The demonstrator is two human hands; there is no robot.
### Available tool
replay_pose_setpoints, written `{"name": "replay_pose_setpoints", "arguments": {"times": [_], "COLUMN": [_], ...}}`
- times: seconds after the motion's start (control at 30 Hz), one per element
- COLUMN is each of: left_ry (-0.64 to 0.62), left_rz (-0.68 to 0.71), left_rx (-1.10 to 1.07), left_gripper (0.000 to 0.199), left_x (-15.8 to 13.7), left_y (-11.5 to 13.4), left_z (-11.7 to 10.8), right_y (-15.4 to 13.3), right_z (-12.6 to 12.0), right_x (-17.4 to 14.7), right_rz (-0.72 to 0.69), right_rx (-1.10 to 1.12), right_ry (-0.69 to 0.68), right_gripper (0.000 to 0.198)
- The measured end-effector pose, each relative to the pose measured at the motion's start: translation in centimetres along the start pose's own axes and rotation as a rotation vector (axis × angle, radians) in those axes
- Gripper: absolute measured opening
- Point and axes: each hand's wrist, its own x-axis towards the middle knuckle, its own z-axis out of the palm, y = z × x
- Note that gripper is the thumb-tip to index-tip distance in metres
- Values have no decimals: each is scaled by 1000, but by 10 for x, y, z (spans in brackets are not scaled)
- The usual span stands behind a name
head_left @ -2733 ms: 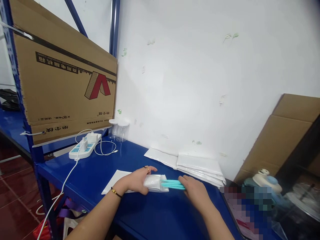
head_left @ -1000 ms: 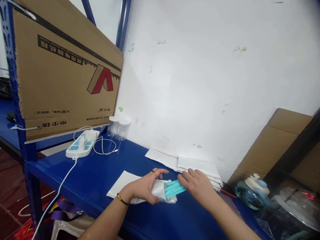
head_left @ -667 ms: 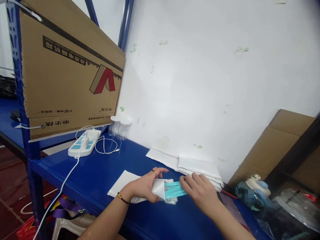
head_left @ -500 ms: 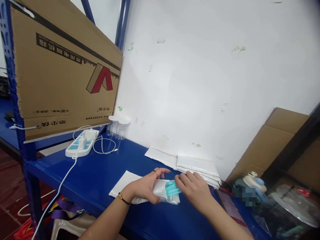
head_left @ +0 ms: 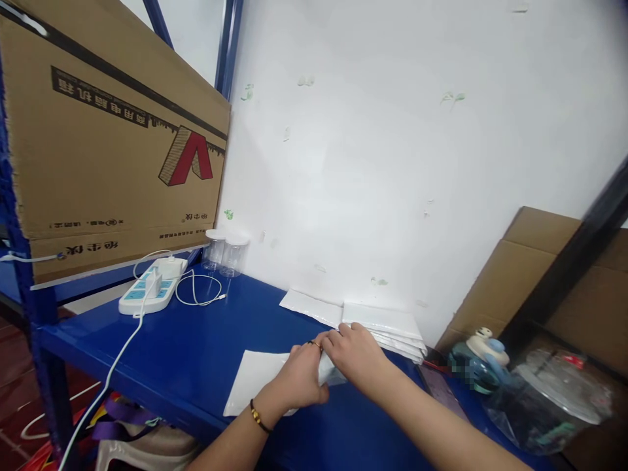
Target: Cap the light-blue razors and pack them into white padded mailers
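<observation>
My left hand (head_left: 300, 374), with a ring and a beaded bracelet, is closed around a white plastic bag (head_left: 328, 367). My right hand (head_left: 354, 353) overlaps its fingertips, fingers curled over the bag's upper end. Most of the bag is hidden behind both hands, and what is inside it cannot be seen. Under and left of my left hand lies a flat white packet (head_left: 252, 379) on the blue table (head_left: 196, 347). Behind my hands, against the wall, is a stack of white packets (head_left: 387, 320), with another white packet (head_left: 310, 306) to its left.
A white power strip (head_left: 153, 288) with a charger and cable stands at the left. Two clear lidded jars (head_left: 233, 255) are near the wall corner. A large cardboard box (head_left: 112, 150) rises at left. At right are a clear plastic tub (head_left: 549, 399) and a toy-like figure (head_left: 485, 356).
My right hand has moved left, up against my left hand. The blue pleated face masks it held at the bag's opening are out of sight. The view has shifted slightly.
</observation>
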Motion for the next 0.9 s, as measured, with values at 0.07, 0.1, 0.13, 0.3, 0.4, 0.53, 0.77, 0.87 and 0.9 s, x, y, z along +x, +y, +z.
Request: {"name": "replay_pose_setpoints", "arguments": {"times": [0.07,0.1,0.13,0.3,0.4,0.53,0.77,0.87,0.9], "left_ry": [75,107,137,241,225,251,272,231,194], "left_rz": [13,32,55,142,151,145,171,221,234], "left_rx": [-120,-198,-278,-558,-659,-757,-858,-948,-990], "left_gripper": [47,46,46,63,73,73,83,95,93], "left_x": [10,15,21,42,44,42,42,40,39], "left_y": [5,9,13,34,35,29,18,8,3], "left_z": [0,-2,-5,-29,-39,-48,-61,-66,-68], "right_y": [9,16,24,68,89,97,77,81,85], "right_z": [-16,-26,-36,-91,-112,-114,-88,-87,-89], "right_x": [8,13,18,32,27,10,11,17,18], "right_rz": [-39,-55,-83,-85,21,196,114,74,59], "right_rx": [-23,-39,-49,-80,24,447,729,766,786], "right_ry": [-28,-37,-33,-15,-28,92,-29,7,23], "right_gripper": [14,12,9,10,22,25,18,14,15]}}
